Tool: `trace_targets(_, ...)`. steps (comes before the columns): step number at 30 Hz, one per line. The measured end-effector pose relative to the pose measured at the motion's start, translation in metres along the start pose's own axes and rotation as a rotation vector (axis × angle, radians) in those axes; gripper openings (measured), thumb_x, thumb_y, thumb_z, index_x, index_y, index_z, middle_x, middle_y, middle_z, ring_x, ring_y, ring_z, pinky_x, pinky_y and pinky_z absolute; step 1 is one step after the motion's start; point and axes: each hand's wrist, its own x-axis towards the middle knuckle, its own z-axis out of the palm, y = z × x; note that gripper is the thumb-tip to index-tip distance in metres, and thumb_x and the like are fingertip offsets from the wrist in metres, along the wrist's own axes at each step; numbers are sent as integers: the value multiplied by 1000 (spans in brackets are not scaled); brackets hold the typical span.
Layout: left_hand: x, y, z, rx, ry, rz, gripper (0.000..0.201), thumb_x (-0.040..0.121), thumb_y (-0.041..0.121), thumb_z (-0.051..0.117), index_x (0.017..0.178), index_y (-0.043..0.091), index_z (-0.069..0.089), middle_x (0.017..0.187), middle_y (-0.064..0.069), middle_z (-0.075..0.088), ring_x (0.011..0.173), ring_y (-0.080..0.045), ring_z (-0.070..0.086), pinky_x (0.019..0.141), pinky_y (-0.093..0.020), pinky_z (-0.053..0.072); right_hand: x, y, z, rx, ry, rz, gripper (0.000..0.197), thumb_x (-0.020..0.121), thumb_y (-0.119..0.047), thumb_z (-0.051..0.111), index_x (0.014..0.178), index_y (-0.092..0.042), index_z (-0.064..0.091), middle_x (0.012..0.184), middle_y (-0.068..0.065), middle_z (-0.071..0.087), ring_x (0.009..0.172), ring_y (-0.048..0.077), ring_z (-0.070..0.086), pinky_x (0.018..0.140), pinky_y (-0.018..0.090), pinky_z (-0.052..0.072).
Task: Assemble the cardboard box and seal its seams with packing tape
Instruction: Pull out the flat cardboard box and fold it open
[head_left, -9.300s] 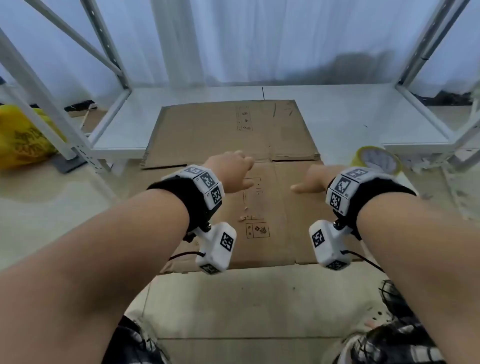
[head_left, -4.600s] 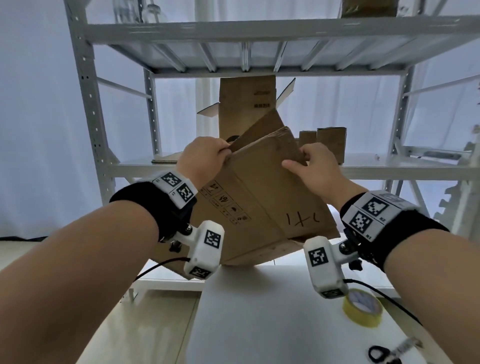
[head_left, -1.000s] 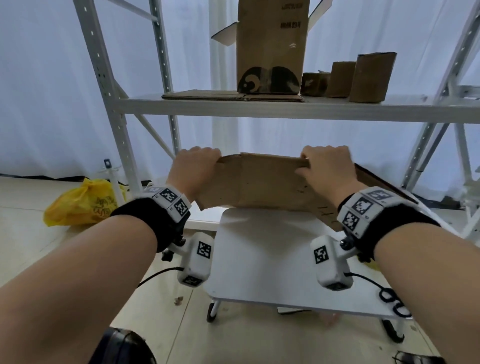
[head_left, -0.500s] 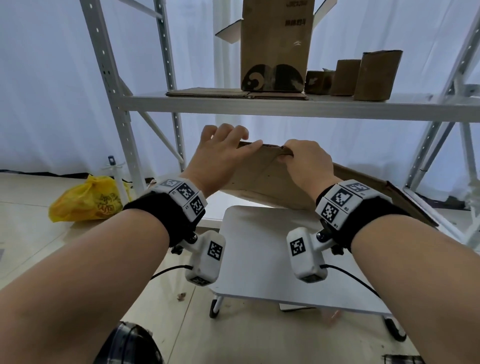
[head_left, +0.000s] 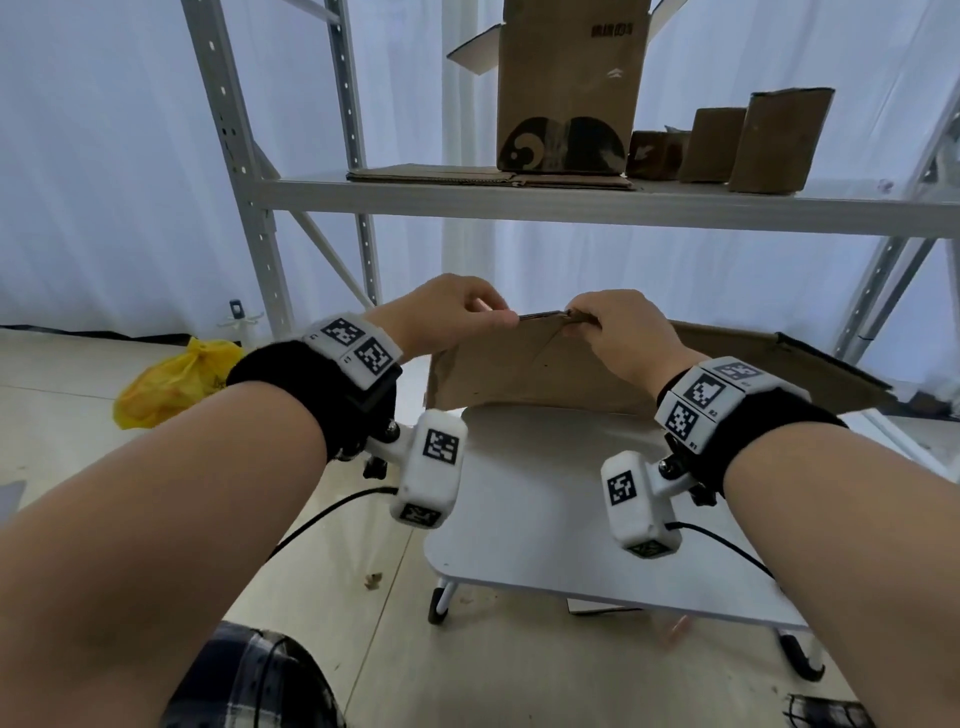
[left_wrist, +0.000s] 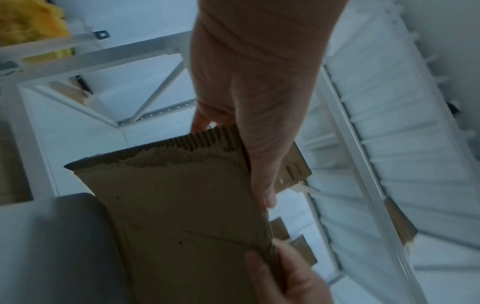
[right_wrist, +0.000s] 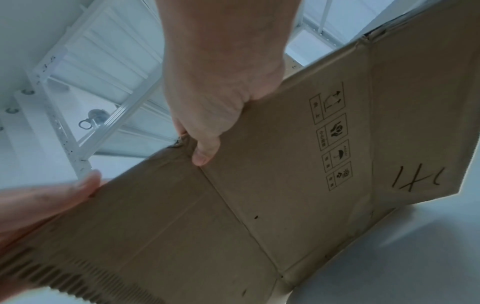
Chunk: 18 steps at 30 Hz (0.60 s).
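Note:
The flattened brown cardboard box (head_left: 540, 371) is held on edge above the small white table (head_left: 535, 525), its lower edge near the tabletop. My left hand (head_left: 457, 317) pinches the box's top edge at the left. My right hand (head_left: 618, 325) grips the same edge just to the right, thumb on the near face. The left wrist view shows the box (left_wrist: 187, 205) with a torn corrugated edge, thumb along one side. In the right wrist view the box (right_wrist: 272, 185) bears handling symbols and a handwritten mark. No tape roll is in view.
A grey metal shelf rack (head_left: 571, 200) stands behind the table, carrying an upright open box (head_left: 569, 88), flat cardboard and small cartons (head_left: 774, 140). A yellow bag (head_left: 176, 382) lies on the floor at left. The table's castor legs (head_left: 441, 608) stand on the tiled floor.
Half a second ago my left hand lay flat on the box's upper face; it now pinches the top edge. The box has swung from tilted to nearly upright, and both hands sit closer together.

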Motion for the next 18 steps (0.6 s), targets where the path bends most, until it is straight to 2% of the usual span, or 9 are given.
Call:
trace_targets(2,0,-4,-2,-155,-113,-86,34,88,46,59,107,20,67,107,-8,67,99,-25,62,88,-38,51,-1,2,-2,-17,6,-18,17,96,-18,53,100,-10,67,92,7,67,91,27,58,84,39,45)
trace_targets(5,0,-4,-4,-307,-120,-109,22,89,36,63,100,18,70,95,-2,70,89,-17,65,82,-31,54,-1,6,-3,-84,-1,-28,20,97,-21,52,102,-11,67,92,10,66,92,28,56,81,41,46)
trace_targets(10,7,-4,-6,-157,5,-34,31,88,39,63,99,12,72,92,-1,69,84,-9,60,69,-18,45,-4,10,-4,-92,-24,-17,20,97,-23,52,103,-12,68,91,12,62,91,29,55,81,42,46)
trace_targets(13,9,-6,-8,-66,60,13,31,87,40,64,95,11,73,88,-1,69,82,-10,60,69,-18,46,-6,12,-3,-93,-45,-28,20,97,-23,50,102,-13,67,89,10,61,92,27,53,80,41,46)
trace_targets(15,9,-6,-11,98,107,94,30,87,40,63,96,13,73,88,0,69,83,-11,60,72,-17,44,-7,14,-2,-87,-46,-42,19,97,-22,50,99,-14,67,83,6,59,90,26,53,76,38,44)
trace_targets(18,9,-2,-13,333,23,182,27,91,37,59,103,17,70,91,4,68,79,-5,56,69,-12,38,-10,16,-1,-78,-66,-62,16,97,-21,52,92,-16,66,73,0,51,83,25,53,68,32,37)
